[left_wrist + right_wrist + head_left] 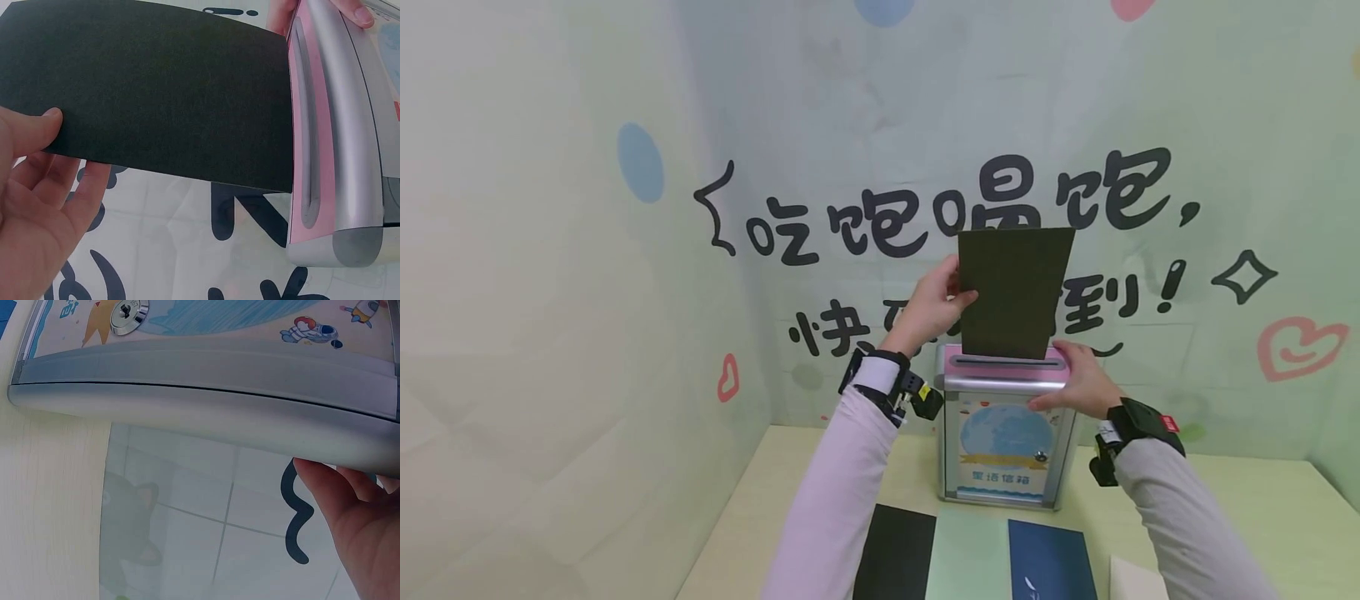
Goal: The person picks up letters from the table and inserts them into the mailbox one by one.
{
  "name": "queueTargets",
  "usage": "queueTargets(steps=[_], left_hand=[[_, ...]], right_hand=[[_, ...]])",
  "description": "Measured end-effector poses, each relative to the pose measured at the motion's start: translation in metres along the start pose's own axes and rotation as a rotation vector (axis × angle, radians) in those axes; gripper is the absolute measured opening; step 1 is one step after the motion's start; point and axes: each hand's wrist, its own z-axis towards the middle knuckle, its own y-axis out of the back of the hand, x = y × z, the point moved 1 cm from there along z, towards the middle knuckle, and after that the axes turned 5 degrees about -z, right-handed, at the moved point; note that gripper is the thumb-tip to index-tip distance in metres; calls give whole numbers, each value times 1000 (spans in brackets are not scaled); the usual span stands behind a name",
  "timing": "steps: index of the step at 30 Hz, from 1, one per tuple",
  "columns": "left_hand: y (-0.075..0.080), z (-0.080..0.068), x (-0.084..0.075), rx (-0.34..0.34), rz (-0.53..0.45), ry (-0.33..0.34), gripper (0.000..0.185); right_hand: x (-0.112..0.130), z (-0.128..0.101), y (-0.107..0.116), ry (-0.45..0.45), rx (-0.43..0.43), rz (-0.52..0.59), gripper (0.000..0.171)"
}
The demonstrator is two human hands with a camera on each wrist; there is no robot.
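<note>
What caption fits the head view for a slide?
Left hand holds dark card above mailbox slot; right hand grips its top.

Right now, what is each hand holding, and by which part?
The left hand pinches the dark card by its left edge. The right hand grips the mailbox at its top right corner.

The tall silver metal box with a pink slotted top (pixel 1003 417) stands near the back of the pale green counter (pixel 1240 508), close to the painted wall (pixel 550 292) behind it. Open counter lies to its left and right. In front, the black sheet (pixel 895 554), pale green sheet (pixel 967 557) and dark blue sheet (pixel 1051 560) lie flat. The dark green card (pixel 1013 292) stands upright over the slot, blocking it from above.
</note>
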Motion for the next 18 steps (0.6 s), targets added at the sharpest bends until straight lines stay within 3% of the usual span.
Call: queueTargets(steps=[18], left_hand=[[-10,-2,8,11,-27,40,18]], right_hand=[[-3,2,-1,19,-7,8,107]])
